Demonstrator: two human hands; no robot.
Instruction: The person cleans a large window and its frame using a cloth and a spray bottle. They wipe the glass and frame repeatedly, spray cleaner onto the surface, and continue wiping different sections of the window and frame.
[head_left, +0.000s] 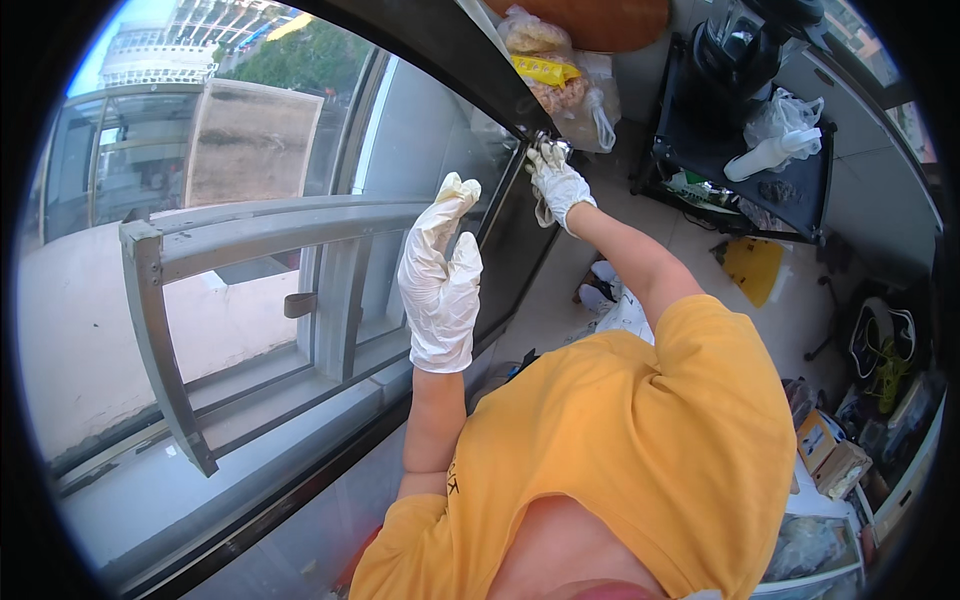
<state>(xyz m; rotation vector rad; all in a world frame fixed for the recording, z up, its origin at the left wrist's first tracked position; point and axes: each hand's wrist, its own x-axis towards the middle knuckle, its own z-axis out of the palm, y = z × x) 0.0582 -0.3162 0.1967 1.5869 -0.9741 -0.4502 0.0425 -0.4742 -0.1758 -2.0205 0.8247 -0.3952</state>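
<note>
Both my hands wear thin white disposable gloves. My left hand (442, 277) is raised in front of the window, its fingers slightly curled and the thumb apart, with nothing visible in it. My right hand (553, 180) reaches forward to a shiny metal door handle (557, 144) at the edge of a dark-framed door (514, 217), its fingers curled at the handle. Some pale glove or cloth material hangs below that palm; what it is cannot be told. Beside my left hand, beyond the glass, a grey metal frame (247, 234) stands at the window.
Plastic bags of food (559, 94) hang or lie past the handle. A black shelf cart (802, 199) at the right holds a white spray bottle (772, 155) and a dark appliance (724, 75). Shoes (885, 345), a yellow board (752, 270) and small cardboard boxes (829, 454) are at the right.
</note>
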